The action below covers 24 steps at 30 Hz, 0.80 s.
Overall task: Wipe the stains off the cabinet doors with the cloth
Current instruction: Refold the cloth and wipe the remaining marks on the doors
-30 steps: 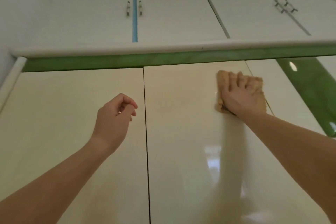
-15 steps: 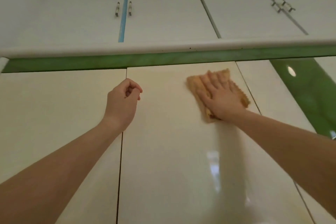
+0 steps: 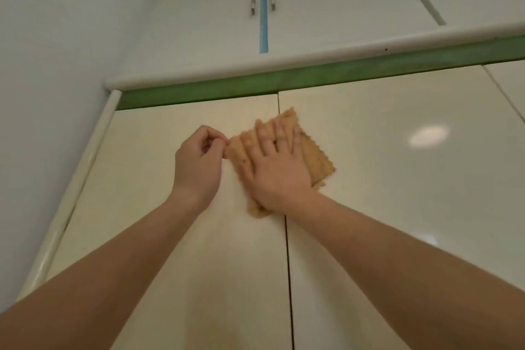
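A tan cloth [image 3: 315, 156] lies flat against the glossy cream cabinet doors, straddling the dark seam between the left door [image 3: 170, 236] and the right door [image 3: 397, 179]. My right hand [image 3: 275, 167] presses on it with straight, spread fingers and covers most of it. My left hand [image 3: 199, 162] is raised just left of the cloth with its fingers curled in against the thumb. Its fingertips sit right at the cloth's left corner, and no grip on the cloth shows. No distinct stain is visible on the doors.
A green strip [image 3: 284, 81] and a white rounded ledge [image 3: 312, 50] run above the doors. Higher up are white cabinets with two metal handles [image 3: 252, 4] and a blue strip [image 3: 263, 8] between them. A pale wall [image 3: 56, 94] and rounded corner trim [image 3: 71, 199] bound the left side.
My right hand has slid the cloth leftward across the right door to the seam, ending beside my left hand. The view has swung left toward the wall. The left hand keeps its curled pose.
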Available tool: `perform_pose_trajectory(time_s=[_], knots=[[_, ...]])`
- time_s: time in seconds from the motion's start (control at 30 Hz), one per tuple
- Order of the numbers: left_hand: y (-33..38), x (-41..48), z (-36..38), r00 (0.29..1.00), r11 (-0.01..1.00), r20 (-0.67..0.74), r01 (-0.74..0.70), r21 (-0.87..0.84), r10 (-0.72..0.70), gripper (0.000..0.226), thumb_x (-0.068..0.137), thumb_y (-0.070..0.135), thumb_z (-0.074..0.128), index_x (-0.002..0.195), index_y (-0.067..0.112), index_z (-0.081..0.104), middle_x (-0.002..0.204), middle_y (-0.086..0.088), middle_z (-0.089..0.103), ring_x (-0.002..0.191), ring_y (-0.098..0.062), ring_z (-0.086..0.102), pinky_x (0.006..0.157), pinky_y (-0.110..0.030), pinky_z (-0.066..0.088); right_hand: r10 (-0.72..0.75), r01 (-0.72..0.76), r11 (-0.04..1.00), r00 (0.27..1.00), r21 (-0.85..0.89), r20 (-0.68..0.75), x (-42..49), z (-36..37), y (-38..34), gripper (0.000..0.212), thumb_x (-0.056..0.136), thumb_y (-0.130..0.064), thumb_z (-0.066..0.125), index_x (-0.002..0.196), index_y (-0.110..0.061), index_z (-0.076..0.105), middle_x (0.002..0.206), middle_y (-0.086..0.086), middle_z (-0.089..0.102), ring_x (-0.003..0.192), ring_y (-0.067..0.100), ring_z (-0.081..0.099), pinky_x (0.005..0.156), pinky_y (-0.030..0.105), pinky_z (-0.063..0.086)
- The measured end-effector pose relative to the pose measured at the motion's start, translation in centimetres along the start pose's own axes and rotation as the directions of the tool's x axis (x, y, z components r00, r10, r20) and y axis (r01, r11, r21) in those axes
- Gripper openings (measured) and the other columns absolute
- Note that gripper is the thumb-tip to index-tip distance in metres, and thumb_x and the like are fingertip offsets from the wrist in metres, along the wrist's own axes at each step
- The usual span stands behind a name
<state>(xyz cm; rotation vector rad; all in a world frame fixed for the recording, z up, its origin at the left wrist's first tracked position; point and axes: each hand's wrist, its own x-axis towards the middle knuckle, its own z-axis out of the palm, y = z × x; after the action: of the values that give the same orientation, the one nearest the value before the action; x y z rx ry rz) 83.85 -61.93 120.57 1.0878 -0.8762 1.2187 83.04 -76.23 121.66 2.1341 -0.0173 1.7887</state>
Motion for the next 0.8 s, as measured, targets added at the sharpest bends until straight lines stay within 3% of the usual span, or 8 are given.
perform_pose_trajectory(time_s=[0.13, 0.23, 0.3, 0.37, 0.47, 0.57, 0.7, 0.8], knots=[[-2.2, 0.7, -3.9, 1.0, 0.998, 0.0, 0.029, 0.061, -0.029, 0.019, 0.094, 0.01, 0.052, 0.081, 0.016, 0.065, 0.072, 0.001, 0.063, 0.063, -0.018, 0.056, 0.063, -0.033, 0.045, -0.523, 0.525, 0.85, 0.835, 0.037, 0.172, -4.6, 2.6, -10.1, 0.064, 0.104, -0.056, 0.018, 0.162, -0.028, 0.021, 0.172, 0.005, 0.011, 0.158, 0.032, -0.015, 0.124, 0.056, -0.012], [-3.3, 1.4, -6.8, 0.999, 0.997, -0.007, 0.035, 0.075, -0.035, 0.021, 0.093, 0.008, 0.051, 0.079, 0.018, 0.063, 0.07, 0.002, 0.061, 0.062, -0.013, 0.052, 0.065, -0.03, 0.042, -0.618, 0.614, 0.784, 0.756, 0.091, 0.216, -3.9, 2.1, -8.5, 0.073, 0.097, -0.062, 0.009, 0.164, -0.034, 0.014, 0.173, -0.001, 0.001, 0.158, 0.024, -0.015, 0.125, 0.049, -0.016], [-3.6, 2.1, -8.7, 0.999, 0.998, -0.007, 0.043, 0.051, -0.043, 0.022, 0.092, 0.007, 0.05, 0.078, 0.017, 0.063, 0.069, 0.001, 0.06, 0.062, -0.011, 0.05, 0.065, -0.03, 0.041, -0.426, 0.422, 0.904, 0.884, 0.064, 0.193, -1.6, 0.7, -4.0, 0.08, 0.089, -0.067, -0.002, 0.163, -0.038, 0.005, 0.172, -0.006, -0.01, 0.157, 0.019, -0.019, 0.127, 0.048, -0.012], [-4.1, 2.8, -11.1, 0.998, 0.998, 0.015, 0.06, 0.022, -0.06, 0.021, 0.093, 0.008, 0.049, 0.081, 0.016, 0.063, 0.07, 0.002, 0.06, 0.064, -0.012, 0.05, 0.066, -0.031, 0.04, -0.02, 0.018, 1.0, 0.993, 0.011, 0.113, 0.7, -1.4, 1.8, 0.084, 0.086, -0.072, -0.009, 0.163, -0.04, 0.004, 0.172, -0.006, -0.01, 0.158, 0.02, -0.014, 0.127, 0.054, 0.0], [-5.5, 3.2, -15.3, 0.996, 0.997, 0.038, 0.079, -0.024, -0.078, 0.02, 0.093, 0.008, 0.05, 0.082, 0.015, 0.064, 0.07, 0.003, 0.06, 0.066, -0.014, 0.05, 0.067, -0.032, 0.041, 0.476, -0.475, 0.879, 0.879, 0.03, -0.011, 1.8, -3.6, 6.0, 0.081, 0.092, -0.069, -0.008, 0.164, -0.033, 0.003, 0.173, 0.003, -0.004, 0.159, 0.029, -0.007, 0.126, 0.058, 0.001], [-7.3, 3.5, -19.2, 0.991, 0.99, 0.024, 0.134, -0.036, -0.133, 0.017, 0.094, 0.008, 0.05, 0.086, 0.012, 0.063, 0.07, 0.002, 0.06, 0.065, -0.014, 0.05, 0.065, -0.031, 0.04, 0.633, -0.631, 0.771, 0.774, 0.086, 0.006, 4.7, -2.7, -1.1, 0.068, 0.103, -0.052, 0.006, 0.165, -0.026, -0.001, 0.172, 0.007, -0.008, 0.158, 0.033, -0.012, 0.125, 0.058, -0.006], [-9.3, 3.9, -23.7, 0.98, 0.981, -0.057, 0.19, -0.042, -0.192, 0.015, 0.098, 0.008, 0.044, 0.097, 0.017, 0.056, 0.075, 0.002, 0.063, 0.063, -0.013, 0.049, 0.057, -0.021, 0.043, 0.266, -0.263, 0.958, 0.964, 0.116, -0.018, 10.6, 2.1, -16.9, 0.064, 0.105, -0.051, 0.014, 0.165, -0.028, 0.007, 0.173, 0.004, -0.006, 0.158, 0.029, -0.012, 0.125, 0.056, -0.01], [-10.3, 3.5, -25.8, 0.97, 0.985, -0.177, 0.152, -0.086, -0.165, 0.017, 0.095, 0.003, 0.045, 0.092, 0.017, 0.053, 0.067, 0.003, 0.06, 0.055, -0.008, 0.049, 0.057, -0.021, 0.043, -0.088, 0.084, 0.994, 0.995, 0.072, 0.055, 9.5, 5.0, -28.9, 0.063, 0.106, -0.05, 0.009, 0.165, -0.027, 0.004, 0.173, 0.002, -0.005, 0.158, 0.025, -0.014, 0.126, 0.053, -0.011]])
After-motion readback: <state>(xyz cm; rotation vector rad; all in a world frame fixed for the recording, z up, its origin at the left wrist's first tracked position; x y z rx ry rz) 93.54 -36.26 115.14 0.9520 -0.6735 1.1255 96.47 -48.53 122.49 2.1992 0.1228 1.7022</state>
